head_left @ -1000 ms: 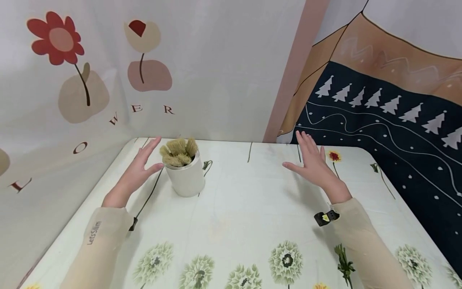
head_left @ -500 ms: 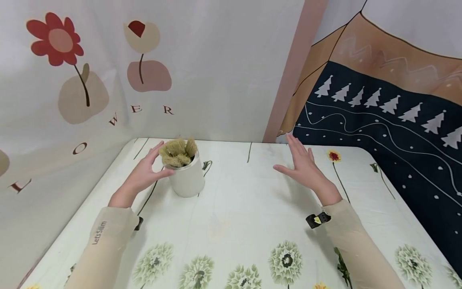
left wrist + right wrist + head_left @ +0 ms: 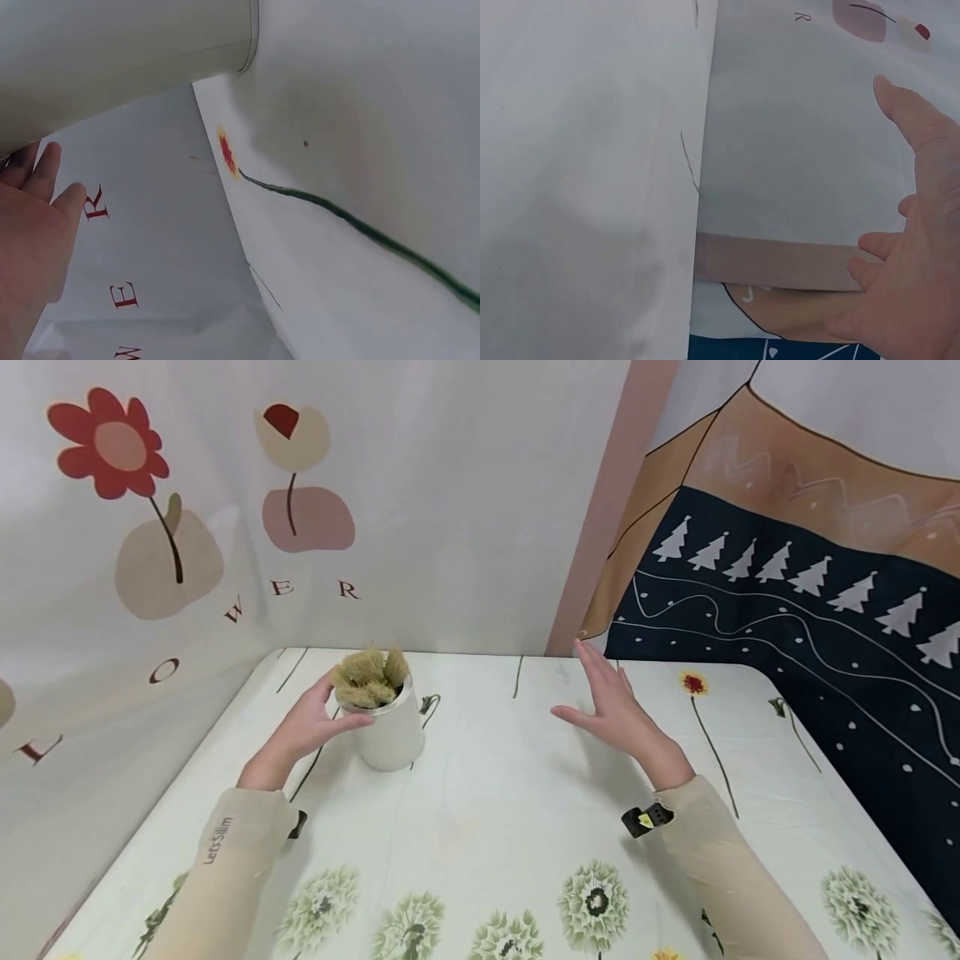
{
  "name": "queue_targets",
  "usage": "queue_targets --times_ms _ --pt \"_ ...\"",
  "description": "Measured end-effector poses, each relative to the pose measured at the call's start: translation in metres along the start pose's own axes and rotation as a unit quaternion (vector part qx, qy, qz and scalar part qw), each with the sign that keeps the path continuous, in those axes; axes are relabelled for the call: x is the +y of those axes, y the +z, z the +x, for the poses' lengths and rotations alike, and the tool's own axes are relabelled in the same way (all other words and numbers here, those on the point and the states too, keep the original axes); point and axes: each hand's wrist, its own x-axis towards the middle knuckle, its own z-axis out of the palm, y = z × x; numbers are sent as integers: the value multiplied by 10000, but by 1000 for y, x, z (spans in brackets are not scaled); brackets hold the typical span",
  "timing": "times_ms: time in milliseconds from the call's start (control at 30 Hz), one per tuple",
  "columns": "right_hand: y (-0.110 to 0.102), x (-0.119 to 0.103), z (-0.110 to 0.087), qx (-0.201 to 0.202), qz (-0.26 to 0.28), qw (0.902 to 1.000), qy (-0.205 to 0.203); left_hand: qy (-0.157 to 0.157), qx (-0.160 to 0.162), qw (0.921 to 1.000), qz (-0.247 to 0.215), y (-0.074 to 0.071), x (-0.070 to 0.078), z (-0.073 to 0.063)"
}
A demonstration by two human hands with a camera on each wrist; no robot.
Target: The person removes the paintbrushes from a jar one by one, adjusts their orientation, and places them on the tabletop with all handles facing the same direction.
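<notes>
A white cylindrical pot point(image 3: 392, 739) stands upright on the table, with tan, bristly tufts point(image 3: 366, 677) sticking out of its top. At the pot's left side, near its rim, is my left hand point(image 3: 306, 727), the thumb across the front and the fingers partly hidden behind. In the left wrist view, the fingers of this hand point(image 3: 34, 240) lie straight or loosely bent along the pot's wall point(image 3: 135, 60); whether they bear on it is hard to tell. My right hand point(image 3: 618, 714) hovers over the right part of the table, thumb spread and nothing held.
A white cloth printed with flowers covers the table point(image 3: 480, 810). Hanging sheets, one white with flower prints point(image 3: 450, 527) and one dark with trees point(image 3: 795, 610), rise along the back and sides. Black wrist devices point(image 3: 647, 819) are worn at both cuffs.
My left hand has moved right to the pot, bringing the thumb across its front. My right hand has shifted left, toward the table's middle. The pot stays in place.
</notes>
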Motion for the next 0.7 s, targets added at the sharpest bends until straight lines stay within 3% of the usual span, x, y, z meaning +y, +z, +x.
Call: queue_targets --times_ms 267,700 --pt "5 -14 5 4 376 9991 -176 -33 -115 9977 -662 4 1 3" --pt "33 -58 19 43 782 9950 -618 -91 -84 9959 -891 7 0 3"
